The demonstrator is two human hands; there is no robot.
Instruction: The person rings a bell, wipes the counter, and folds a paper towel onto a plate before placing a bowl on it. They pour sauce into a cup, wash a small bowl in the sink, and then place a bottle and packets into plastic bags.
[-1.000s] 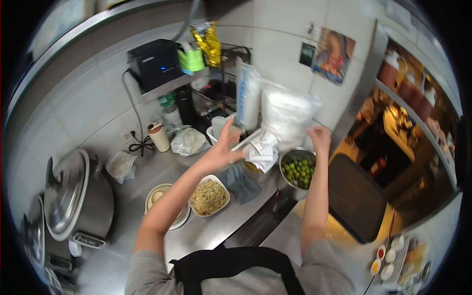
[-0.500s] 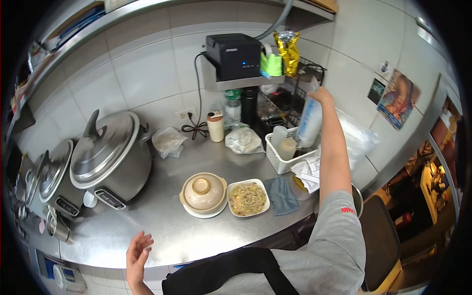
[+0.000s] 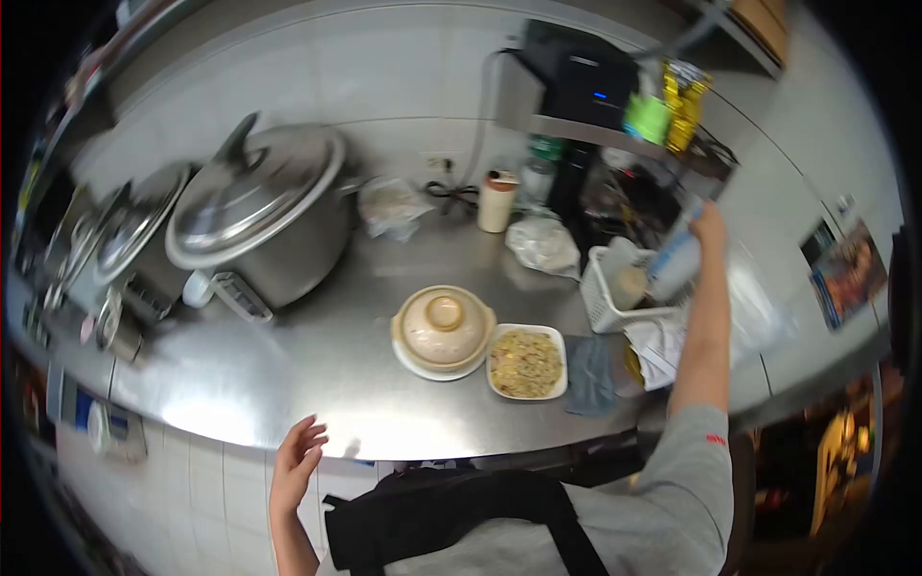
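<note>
At the right, my right hand [image 3: 709, 227] is closed round the top of a clear plastic sleeve with blue print [image 3: 676, 261], which stands in a white basket [image 3: 602, 304]. Cups [image 3: 630, 286] sit beside it in the basket. My left hand [image 3: 300, 463] hangs near the counter's front edge, fingers apart, with nothing in it. Between the hands, a lidded clay pot [image 3: 444, 328] rests on a white plate, right beside a square white dish of fried rice [image 3: 526, 363]. A blue-grey cloth [image 3: 591, 376] lies to the right of the dish.
Large rice cookers [image 3: 259, 211] stand at the left of the steel counter [image 3: 317, 360]. Along the back are a plastic bag [image 3: 392, 204], a cream bottle [image 3: 497, 202] and a white bag [image 3: 544, 245]. A black printer [image 3: 588, 82] sits on a shelf above.
The view has turned and shifted, so the counter items appear further right and higher. My right hand still holds the sleeve, which now leans more. My left hand remains open.
</note>
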